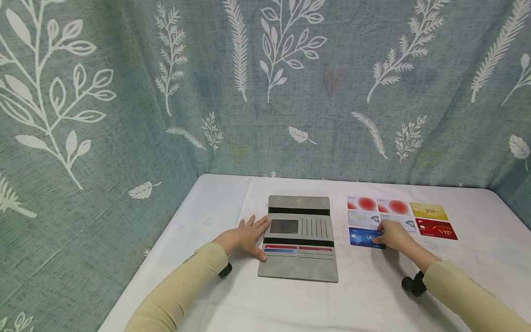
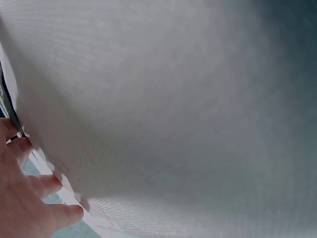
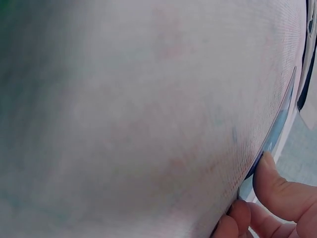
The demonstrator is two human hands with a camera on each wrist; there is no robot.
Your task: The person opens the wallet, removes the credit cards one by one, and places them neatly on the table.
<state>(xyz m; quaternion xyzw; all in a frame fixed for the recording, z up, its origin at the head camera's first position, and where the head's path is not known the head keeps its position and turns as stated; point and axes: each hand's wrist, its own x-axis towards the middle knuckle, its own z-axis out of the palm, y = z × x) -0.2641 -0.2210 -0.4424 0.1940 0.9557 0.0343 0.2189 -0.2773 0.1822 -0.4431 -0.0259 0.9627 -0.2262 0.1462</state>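
A grey wallet lies unfolded, with a dark window pocket, card slots and the coloured edges of several red and blue cards showing in its lower slots. My left hand rests with spread fingers along the wallet's left edge; the left wrist view shows its fingers too. To the wallet's right, my right hand pinches the right end of a blue VIP card. In the right wrist view the thumb lies on the card's face, with fingertips at its edge.
Above the blue card lie two white cards with red circles and two silver cards, one partly covered by my right hand. Farther right are a yellow card and a red VIP card. A leaf-patterned curtain borders the white table.
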